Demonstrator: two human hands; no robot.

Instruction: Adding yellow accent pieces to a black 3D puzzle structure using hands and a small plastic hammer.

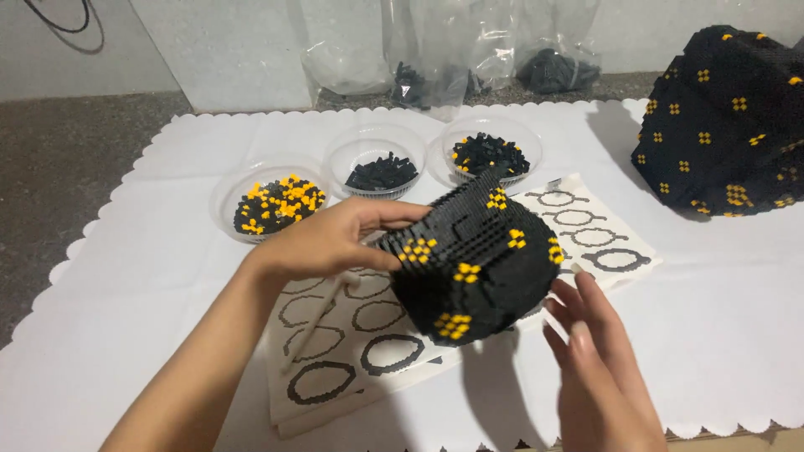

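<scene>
Your left hand [322,243] grips the black-and-yellow brick model [473,264] by its left edge, holding it tilted above the instruction sheets [352,351]. Right hand [590,347] is open, fingers spread, fingertips touching the model's lower right side. Just beyond the left hand: three clear bowls [377,172] of small bricks. Far right of the right hand, a bigger finished model [724,125] sits on the white worktop [126,318]. Plastic bags [444,59] at the back.

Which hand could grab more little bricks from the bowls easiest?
Probably the left hand: it grips the black-and-yellow brick model right beside the three clear plastic bowls. The right hand sits lower, farther from them.
</scene>
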